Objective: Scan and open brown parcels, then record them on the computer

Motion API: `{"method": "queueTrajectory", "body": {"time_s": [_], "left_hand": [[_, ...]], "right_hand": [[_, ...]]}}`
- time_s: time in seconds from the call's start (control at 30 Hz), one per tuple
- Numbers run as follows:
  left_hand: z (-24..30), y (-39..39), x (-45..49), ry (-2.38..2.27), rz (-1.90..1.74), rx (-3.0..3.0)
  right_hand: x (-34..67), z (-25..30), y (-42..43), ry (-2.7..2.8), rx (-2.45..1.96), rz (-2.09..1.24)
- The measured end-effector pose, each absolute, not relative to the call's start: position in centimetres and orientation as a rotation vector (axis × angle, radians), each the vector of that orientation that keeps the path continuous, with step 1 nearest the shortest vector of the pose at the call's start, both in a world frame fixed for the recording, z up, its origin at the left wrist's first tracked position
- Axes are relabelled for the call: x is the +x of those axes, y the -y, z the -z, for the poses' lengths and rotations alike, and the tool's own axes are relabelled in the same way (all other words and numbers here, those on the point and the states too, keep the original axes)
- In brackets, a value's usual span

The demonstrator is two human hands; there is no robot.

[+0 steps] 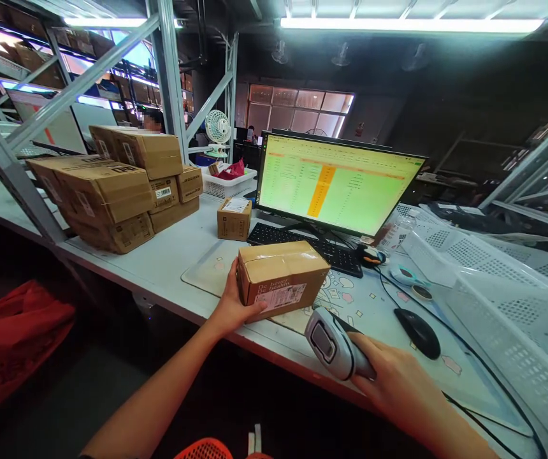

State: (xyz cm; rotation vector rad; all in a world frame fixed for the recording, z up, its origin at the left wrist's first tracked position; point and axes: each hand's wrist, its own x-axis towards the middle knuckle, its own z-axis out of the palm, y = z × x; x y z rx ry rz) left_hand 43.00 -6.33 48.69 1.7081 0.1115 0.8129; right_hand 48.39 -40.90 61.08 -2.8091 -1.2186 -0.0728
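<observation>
Note scanner [332, 345] nearest, gripped in curled right hand [396, 375]. Find box [283, 277] beyond, on or just above mat [203, 273], clasped at left end by half-spread left hand [232, 307]. Treat as probably stiff, light; support at opposite ends. Locate keyboard [273, 235] behind.

Left hand: it's clasping the labelled carton [281, 279]!
Right hand [391, 375]: wraps the scanner [336, 347]!
Monitor [336, 185]: glows behind the keyboard [274, 235]!

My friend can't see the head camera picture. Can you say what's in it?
A left hand holds a box at a desk while the right hand grips a scanner. Behind the box are a keyboard and a lit monitor; stacked boxes stand to the left.
</observation>
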Motion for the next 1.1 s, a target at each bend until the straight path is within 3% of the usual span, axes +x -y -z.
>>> {"method": "queueTrajectory", "body": {"time_s": [0.47,0.6,0.7,1.1], "left_hand": [[-49.7,2.0,41.6,-0.138,-0.711,1.677],[-48.6,2.0,41.6,-0.136,-0.754,1.678],[-48.4,1.8,41.7,-0.136,-0.742,1.686],[-48.1,1.1,41.4,-0.164,-0.688,1.703]], "right_hand": [[59.4,-56.3,43.3,0.374,-3.173,0.209],[61.7,-59.8,40.8,0.464,-3.074,0.378],[65.4,-61.3,37.0,0.704,-3.034,0.219],[71.7,-58.6,31.4,0.826,-3.123,-0.097]]}}
